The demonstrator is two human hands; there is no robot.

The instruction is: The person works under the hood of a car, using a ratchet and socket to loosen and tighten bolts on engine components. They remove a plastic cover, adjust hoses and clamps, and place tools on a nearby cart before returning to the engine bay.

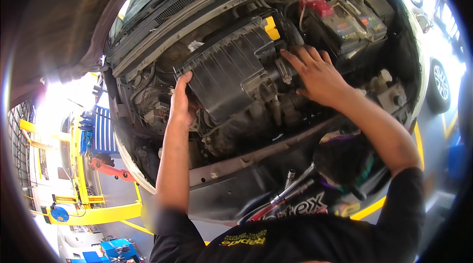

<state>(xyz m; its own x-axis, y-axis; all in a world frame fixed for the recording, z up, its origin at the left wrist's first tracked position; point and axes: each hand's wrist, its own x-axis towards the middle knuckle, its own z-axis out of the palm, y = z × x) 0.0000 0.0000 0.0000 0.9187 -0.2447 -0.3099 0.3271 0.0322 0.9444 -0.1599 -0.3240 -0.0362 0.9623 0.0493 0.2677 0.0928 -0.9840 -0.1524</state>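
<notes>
A black ribbed plastic air filter housing [226,68] lies across the middle of the engine bay, with a yellow part [271,28] at its far right corner. My left hand [181,103] grips the housing's left edge, thumb on the top edge and the other fingers mostly hidden down its side. My right hand [319,73] is to the right of the housing, palm down with fingers spread. Its fingertips reach over the intake duct [282,70] and a metal clamp beside the housing; exact contact cannot be made out.
A battery [352,24] with a red terminal cover [316,4] stands at the far right of the bay. Ratchet tools [290,186] lie on the dark cover over the car's front, near a dark round object [342,157]. The raised hood [64,21] overhangs the left.
</notes>
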